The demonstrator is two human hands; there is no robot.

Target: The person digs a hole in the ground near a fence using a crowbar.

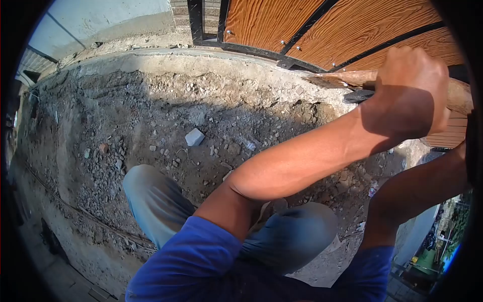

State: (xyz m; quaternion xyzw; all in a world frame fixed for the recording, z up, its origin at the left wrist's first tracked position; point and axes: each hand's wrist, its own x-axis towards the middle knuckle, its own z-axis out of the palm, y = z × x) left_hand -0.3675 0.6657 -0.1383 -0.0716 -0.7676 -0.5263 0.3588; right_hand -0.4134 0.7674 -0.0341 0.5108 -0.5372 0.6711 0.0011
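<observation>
Rubble-strewn grey dirt ground (pixel 151 116) lies below a brown wood-grain gate (pixel 352 25). Fingers of the left hand (pixel 410 93) are clenched around a worn wooden tool handle (pixel 347 78). The right hand lies outside the frame, so its state cannot be told.

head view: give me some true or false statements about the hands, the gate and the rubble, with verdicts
1. The left hand is closed around a wooden handle. True.
2. The gate panels are plain grey metal. False: they are orange-brown with a wood grain, set in a black frame.
3. A pale stone block lies on the rubble. True.
4. The person wears a red shirt. False: the sleeve is blue.
5. The right hand is spread open above the rubble. False: only the right forearm shows; the hand is past the picture's right edge.
</observation>
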